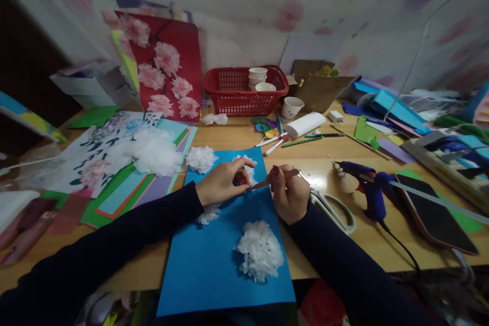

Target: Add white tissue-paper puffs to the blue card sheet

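Observation:
A bright blue sheet point(229, 260) lies at the table's front, its near end past the edge. White ruffled paper flowers are on it: a large one point(260, 251) low on the right, one point(201, 159) at the upper left, one point(209, 215) partly under my left wrist, and another mostly behind my left fingers. My left hand point(221, 182) rests over the sheet, thumb and forefinger apart. My right hand point(290, 194), closed at the sheet's right edge, grips a brown tapered strip point(262, 184). The strip's pointed end reaches toward my left thumb; I cannot tell whether they touch.
White-handled scissors point(336, 211) lie beside my right wrist. Farther right are a blue glue gun point(364, 183) with a lit red light and a phone point(435, 211). Brushes, a red basket point(244, 104) with paper cups, and a red flower picture point(168, 66) stand or lie behind.

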Demonstrator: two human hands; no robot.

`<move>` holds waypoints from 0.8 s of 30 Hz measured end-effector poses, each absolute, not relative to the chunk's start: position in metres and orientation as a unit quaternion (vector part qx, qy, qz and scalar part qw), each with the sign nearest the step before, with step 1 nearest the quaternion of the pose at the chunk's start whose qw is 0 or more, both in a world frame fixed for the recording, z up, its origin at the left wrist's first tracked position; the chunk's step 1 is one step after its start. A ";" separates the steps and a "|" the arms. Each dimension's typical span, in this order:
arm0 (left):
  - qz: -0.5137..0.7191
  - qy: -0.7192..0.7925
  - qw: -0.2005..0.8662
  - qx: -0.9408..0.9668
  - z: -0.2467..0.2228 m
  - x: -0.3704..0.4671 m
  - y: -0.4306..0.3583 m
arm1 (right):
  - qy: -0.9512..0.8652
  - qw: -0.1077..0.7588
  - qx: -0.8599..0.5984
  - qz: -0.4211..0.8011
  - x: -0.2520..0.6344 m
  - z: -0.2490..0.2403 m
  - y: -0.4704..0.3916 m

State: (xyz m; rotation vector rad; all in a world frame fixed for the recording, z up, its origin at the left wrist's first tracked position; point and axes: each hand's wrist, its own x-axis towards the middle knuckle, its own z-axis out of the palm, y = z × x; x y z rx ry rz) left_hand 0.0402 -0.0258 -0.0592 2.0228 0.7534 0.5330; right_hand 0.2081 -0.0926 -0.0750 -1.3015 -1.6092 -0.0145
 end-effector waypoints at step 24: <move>0.211 0.299 0.368 0.855 -0.048 0.031 -0.017 | -0.624 0.543 -0.560 0.037 0.209 -0.082 -0.090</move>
